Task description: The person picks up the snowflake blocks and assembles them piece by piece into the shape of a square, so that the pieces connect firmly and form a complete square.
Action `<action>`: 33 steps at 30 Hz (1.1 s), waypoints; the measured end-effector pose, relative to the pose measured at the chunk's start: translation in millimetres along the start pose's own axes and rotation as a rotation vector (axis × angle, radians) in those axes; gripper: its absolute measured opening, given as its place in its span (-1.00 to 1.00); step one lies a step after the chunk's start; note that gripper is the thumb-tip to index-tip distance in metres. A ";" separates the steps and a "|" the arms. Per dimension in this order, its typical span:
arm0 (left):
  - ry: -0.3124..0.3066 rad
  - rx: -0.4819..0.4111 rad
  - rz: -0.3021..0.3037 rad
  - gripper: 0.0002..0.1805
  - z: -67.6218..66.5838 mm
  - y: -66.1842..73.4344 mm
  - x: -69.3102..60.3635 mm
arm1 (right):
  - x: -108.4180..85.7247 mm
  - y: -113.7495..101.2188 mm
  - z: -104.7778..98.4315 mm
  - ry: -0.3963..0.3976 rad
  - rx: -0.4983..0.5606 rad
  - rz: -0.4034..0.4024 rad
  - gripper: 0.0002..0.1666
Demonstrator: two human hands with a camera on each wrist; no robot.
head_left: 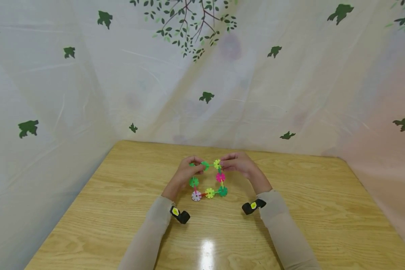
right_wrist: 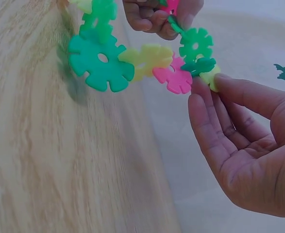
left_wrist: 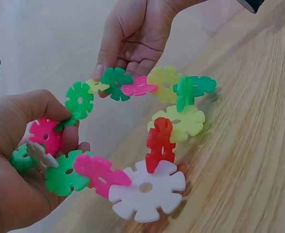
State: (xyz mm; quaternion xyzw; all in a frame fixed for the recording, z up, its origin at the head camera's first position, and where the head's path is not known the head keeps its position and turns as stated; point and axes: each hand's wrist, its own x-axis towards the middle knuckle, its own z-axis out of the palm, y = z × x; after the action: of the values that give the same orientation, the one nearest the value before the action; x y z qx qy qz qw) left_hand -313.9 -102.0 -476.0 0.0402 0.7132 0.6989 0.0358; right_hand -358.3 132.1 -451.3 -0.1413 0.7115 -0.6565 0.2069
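Slotted plastic snowflake discs, linked edge to edge, form a closed ring held up above the tabletop. My left hand (head_left: 185,171) grips the ring's far left part, thumb on a green disc (left_wrist: 78,102), with pink, green and white discs against the fingers. At the far right corner my right hand (head_left: 243,165) pinches a yellow disc (right_wrist: 212,80) between thumb and fingers. A dark green disc (left_wrist: 114,87) and a pink disc (right_wrist: 174,80) sit beside that pinch. The near side carries a white disc (left_wrist: 154,201), a red disc (left_wrist: 160,145) and a teal green disc (right_wrist: 91,70).
Under the hands lies a wooden table (head_left: 121,210). A pale cloth backdrop (head_left: 175,112) with leaf and bird prints rises behind it and along both sides. Each wrist wears a black camera, one on the left (head_left: 180,215) and another on the right (head_left: 253,206).
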 end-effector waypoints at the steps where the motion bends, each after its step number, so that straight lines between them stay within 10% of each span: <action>1: 0.001 0.001 0.001 -0.88 0.5 -0.2 0.1 | -0.4 -0.5 0.9 0.010 0.003 0.002 -0.71; 33: 0.013 -0.061 0.010 -0.88 8.2 1.5 -1.3 | -1.8 -1.9 6.5 0.128 -0.031 -0.041 -0.63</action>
State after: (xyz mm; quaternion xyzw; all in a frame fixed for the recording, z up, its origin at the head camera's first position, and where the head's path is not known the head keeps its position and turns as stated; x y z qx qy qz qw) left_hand -311.7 -94.0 -474.7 0.0380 0.6917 0.7206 0.0290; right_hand -353.7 127.1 -449.6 -0.1167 0.7305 -0.6570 0.1453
